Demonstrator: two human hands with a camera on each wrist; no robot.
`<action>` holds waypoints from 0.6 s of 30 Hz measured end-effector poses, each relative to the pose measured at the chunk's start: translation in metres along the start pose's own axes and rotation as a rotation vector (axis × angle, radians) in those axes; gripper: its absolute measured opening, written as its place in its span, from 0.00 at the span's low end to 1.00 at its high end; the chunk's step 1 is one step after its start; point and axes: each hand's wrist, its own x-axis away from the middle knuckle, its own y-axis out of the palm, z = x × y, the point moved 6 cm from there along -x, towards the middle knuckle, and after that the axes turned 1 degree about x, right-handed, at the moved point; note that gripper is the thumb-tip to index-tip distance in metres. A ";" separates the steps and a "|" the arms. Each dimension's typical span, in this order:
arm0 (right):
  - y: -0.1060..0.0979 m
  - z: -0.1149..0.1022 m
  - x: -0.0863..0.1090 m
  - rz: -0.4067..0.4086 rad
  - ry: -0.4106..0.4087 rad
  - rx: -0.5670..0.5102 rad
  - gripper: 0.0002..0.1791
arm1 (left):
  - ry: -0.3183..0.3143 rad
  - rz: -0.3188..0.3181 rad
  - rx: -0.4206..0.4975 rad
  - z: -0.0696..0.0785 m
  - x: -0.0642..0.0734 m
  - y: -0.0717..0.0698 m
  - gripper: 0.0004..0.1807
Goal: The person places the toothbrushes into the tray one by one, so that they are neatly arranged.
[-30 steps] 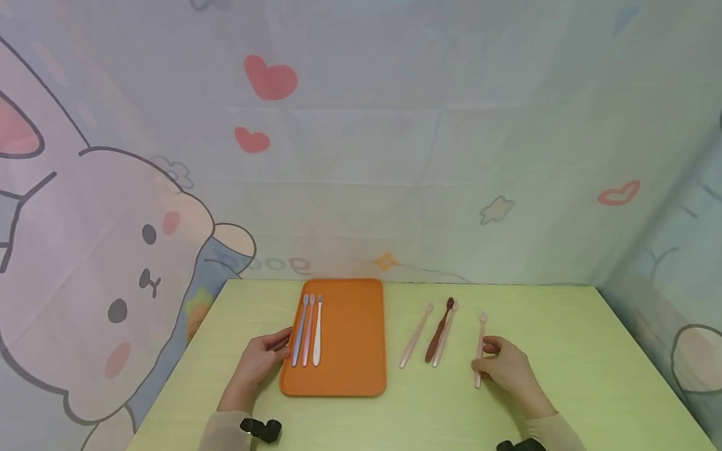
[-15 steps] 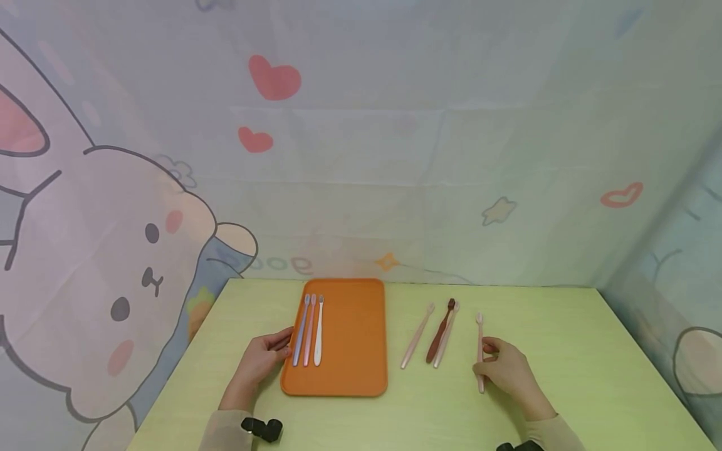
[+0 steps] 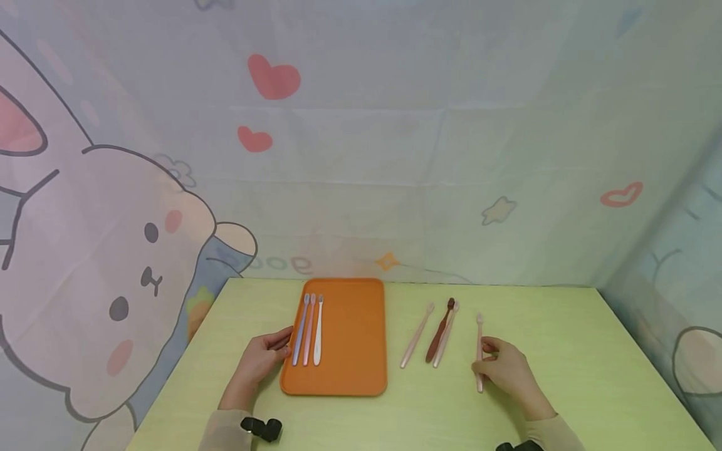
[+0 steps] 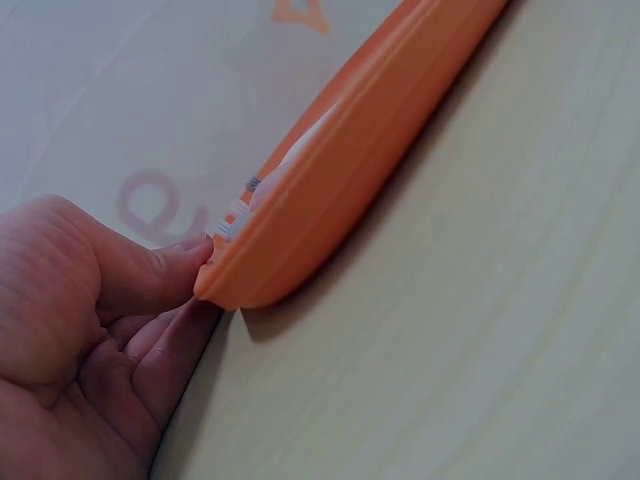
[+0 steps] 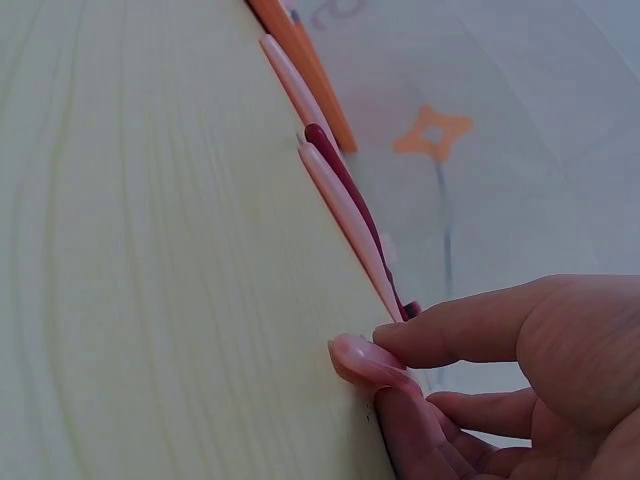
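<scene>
My right hand (image 3: 507, 371) pinches a pale pink toothbrush (image 3: 480, 329) between thumb and fingers, its bristle head pointing away from me. In the right wrist view the rounded handle end (image 5: 362, 360) shows between the fingertips. At the tray's left side, my left hand (image 3: 261, 358) grips the rim of the orange tray (image 3: 355, 338), thumb over the edge and fingers below, as the left wrist view shows. Inside the tray a blue toothbrush (image 3: 300, 332), a pink toothbrush (image 3: 308, 335) and a white toothbrush (image 3: 318, 335) lie side by side, heads away from me.
Between tray and right hand, a pale pink toothbrush (image 3: 416, 337) lies slanted on the light green table (image 3: 338, 426). Beside it a dark red toothbrush (image 3: 437, 338) lies against another pink toothbrush (image 3: 445, 341). A patterned cloth (image 3: 361, 156) hangs behind the table.
The pink toothbrush in my right hand has turned slightly, its handle end shifting right and toward me; it now points more straight ahead. My left hand and the tray have stayed in place.
</scene>
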 end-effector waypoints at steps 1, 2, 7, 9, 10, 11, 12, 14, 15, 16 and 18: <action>0.000 0.000 0.000 0.001 0.001 -0.003 0.41 | 0.001 -0.001 0.002 0.000 0.000 0.000 0.28; 0.000 -0.001 0.001 0.002 0.001 -0.007 0.41 | 0.002 -0.002 0.005 0.000 0.000 0.000 0.28; 0.000 -0.002 0.001 0.001 0.001 -0.022 0.41 | 0.001 -0.004 0.009 -0.001 0.000 0.000 0.28; 0.000 -0.001 0.001 0.000 0.003 -0.025 0.41 | -0.001 -0.001 0.012 -0.001 -0.001 0.001 0.28; 0.000 -0.001 0.001 -0.001 0.004 -0.024 0.41 | -0.001 0.001 0.013 -0.001 -0.001 0.001 0.28; 0.000 -0.001 0.001 -0.002 0.004 -0.022 0.41 | -0.003 0.003 0.014 -0.002 -0.001 0.001 0.28; 0.000 -0.002 0.001 -0.003 0.004 -0.020 0.41 | -0.002 0.002 0.017 -0.002 -0.001 0.001 0.28; -0.001 -0.002 0.001 -0.003 0.004 -0.015 0.41 | -0.002 0.003 0.016 -0.003 -0.001 0.001 0.28; -0.001 -0.003 0.001 -0.003 0.004 -0.013 0.41 | -0.002 0.004 0.015 -0.003 -0.002 0.001 0.28; -0.001 -0.003 0.002 -0.004 0.004 -0.014 0.41 | -0.002 0.005 0.014 -0.003 -0.002 0.001 0.28; -0.001 -0.003 0.002 -0.005 0.006 -0.017 0.41 | -0.002 0.005 0.009 -0.002 -0.002 0.001 0.28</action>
